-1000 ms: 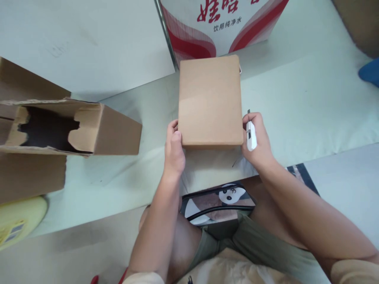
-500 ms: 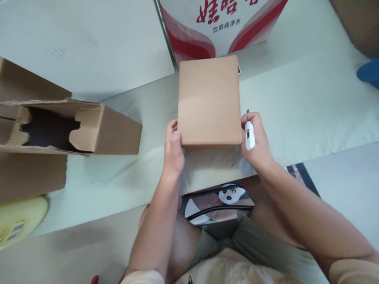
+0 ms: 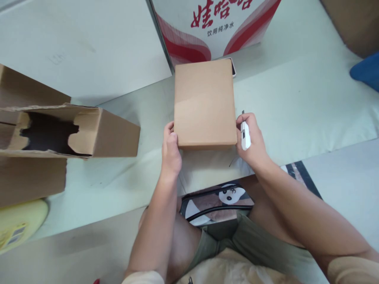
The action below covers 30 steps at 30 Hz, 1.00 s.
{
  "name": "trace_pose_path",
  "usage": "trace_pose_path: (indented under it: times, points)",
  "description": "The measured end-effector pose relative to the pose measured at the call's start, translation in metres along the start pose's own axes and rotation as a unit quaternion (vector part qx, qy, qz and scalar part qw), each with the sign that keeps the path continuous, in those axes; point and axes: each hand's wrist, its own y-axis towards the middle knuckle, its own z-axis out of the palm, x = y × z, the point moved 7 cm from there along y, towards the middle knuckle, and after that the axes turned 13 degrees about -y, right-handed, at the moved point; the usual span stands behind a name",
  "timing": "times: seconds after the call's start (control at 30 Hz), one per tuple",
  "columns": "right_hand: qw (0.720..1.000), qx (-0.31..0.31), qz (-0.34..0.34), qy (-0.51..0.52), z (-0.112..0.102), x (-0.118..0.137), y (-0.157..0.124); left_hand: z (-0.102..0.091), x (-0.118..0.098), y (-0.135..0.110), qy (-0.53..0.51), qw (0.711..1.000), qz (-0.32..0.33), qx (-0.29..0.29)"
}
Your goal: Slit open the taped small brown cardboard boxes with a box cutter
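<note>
A closed brown cardboard box point(image 3: 205, 103) is in the middle of the head view, its plain top facing me. My left hand point(image 3: 171, 153) grips the box's near left corner, thumb on the side edge and fingers partly hidden behind it. On the opposite side, my right hand point(image 3: 252, 138) is closed around a white utility knife point(image 3: 245, 136) with a bit of blade showing at its far end. The fingers of that hand are by the box's right side; whether they press on it I cannot tell.
An open, tall cardboard carton point(image 3: 118, 134) stands at the left, above a yellow bottle point(image 3: 23, 221). Behind the box are a red-and-white printed carton point(image 3: 219, 43) and a phone-like object point(image 3: 233, 69), partly covered. A blue object point(image 3: 367, 73) lies far right. A panda-print bag point(image 3: 219, 203) lies by my legs.
The whole view has shifted slightly, and the box now appears a little further left. More of the phone-like object shows behind it. Both hands keep their hold.
</note>
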Motion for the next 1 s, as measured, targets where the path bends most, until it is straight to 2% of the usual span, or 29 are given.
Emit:
trace_pose_path:
  times: [0.77,1.0]
  points:
    - [1.000,0.003,-0.009,0.018,0.0018,0.0008,0.0001,0.0002,-0.0032,-0.0011,-0.036,0.999,-0.031,-0.017]
    - [1.000,0.001,-0.006,0.010,0.0012,0.0011,0.0005,-0.0002,-0.0032,-0.0008,-0.028,0.999,-0.021,-0.019]
